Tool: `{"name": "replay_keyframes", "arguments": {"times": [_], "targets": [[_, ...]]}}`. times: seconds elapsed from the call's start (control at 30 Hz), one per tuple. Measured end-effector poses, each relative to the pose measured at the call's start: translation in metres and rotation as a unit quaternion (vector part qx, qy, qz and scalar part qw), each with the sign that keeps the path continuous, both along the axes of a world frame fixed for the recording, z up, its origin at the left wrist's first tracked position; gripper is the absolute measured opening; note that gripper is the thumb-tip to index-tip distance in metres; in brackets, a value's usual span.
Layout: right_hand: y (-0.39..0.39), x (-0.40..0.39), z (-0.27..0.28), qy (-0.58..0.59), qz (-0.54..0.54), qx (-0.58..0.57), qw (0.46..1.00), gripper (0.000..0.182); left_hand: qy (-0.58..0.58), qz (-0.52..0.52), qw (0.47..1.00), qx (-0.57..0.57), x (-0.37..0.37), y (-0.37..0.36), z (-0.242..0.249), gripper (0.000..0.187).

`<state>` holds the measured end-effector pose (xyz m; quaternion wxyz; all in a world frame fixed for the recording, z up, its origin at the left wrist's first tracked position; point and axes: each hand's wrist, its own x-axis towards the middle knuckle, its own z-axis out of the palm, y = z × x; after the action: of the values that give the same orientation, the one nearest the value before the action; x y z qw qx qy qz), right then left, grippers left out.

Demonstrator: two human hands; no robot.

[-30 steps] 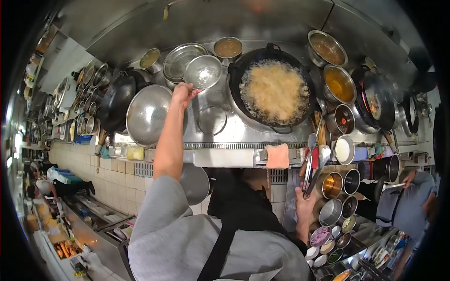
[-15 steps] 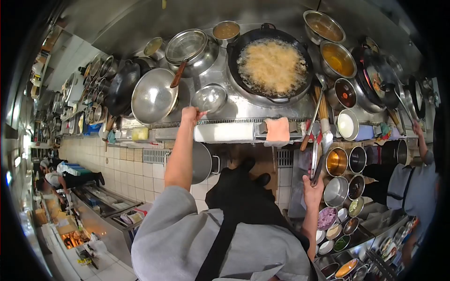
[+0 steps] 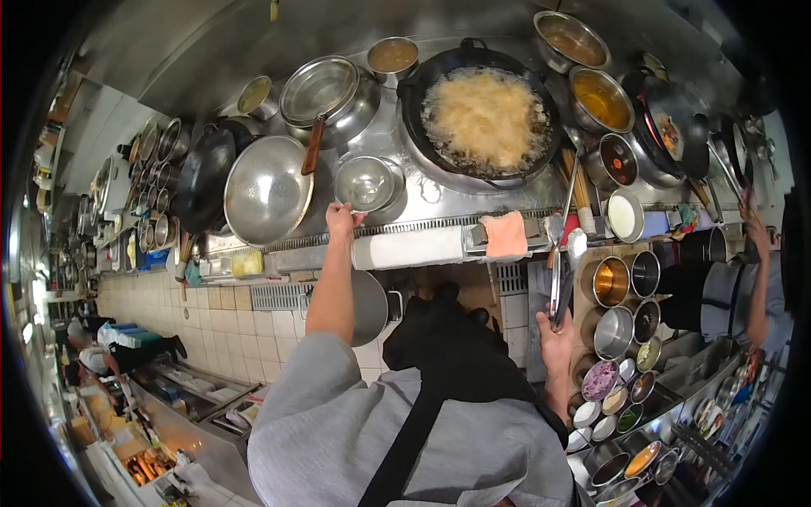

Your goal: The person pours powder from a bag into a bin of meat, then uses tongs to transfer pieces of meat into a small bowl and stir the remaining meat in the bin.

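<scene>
Where hands [image 3: 341, 221] reach, steel bowl [image 3: 366, 183]

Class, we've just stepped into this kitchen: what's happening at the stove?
A cook stands at a steel range. The left hand grips the rim of a small metal bowl resting on the counter, beside a big wok of bubbling, foamy oil. The right hand holds a ladle low, over a rack of seasoning pots. Another person works at the far right.
</scene>
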<state>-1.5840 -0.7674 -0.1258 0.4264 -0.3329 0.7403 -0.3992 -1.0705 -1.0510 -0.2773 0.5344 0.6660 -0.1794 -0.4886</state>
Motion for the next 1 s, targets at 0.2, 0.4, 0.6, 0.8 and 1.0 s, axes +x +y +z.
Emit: {"name": "replay_keyframes", "arguments": {"times": [0.2, 0.4, 0.6, 0.8, 1.0], "targets": [[-0.013, 0.018, 0.004, 0.005, -0.018, 0.02, 1.0, 0.03, 0.028, -0.005, 0.999, 0.043, 0.024, -0.031, 0.009, 0.011], [-0.029, 0.03, 0.014, 0.016, -0.02, -0.003, 1.0, 0.029, -0.023, -0.051, 0.998, 0.025, 0.034, -0.034, 0.003, 0.012], [-0.03, 0.03, 0.013, 0.03, -0.026, 0.002, 0.999, 0.029, -0.053, -0.048, 0.997, -0.016, 0.016, -0.067, 0.022, 0.014], [-0.026, 0.03, 0.013, 0.053, -0.029, -0.019, 0.998, 0.029, -0.599, -0.223, 0.764, -0.09, 0.002, -0.096, 0.027, 0.023], [-0.016, 0.027, 0.016, 0.054, -0.038, 0.01, 0.998, 0.031, -0.698, -0.331, 0.634, -0.007, -0.056, -0.114, 0.092, 0.025]]}}
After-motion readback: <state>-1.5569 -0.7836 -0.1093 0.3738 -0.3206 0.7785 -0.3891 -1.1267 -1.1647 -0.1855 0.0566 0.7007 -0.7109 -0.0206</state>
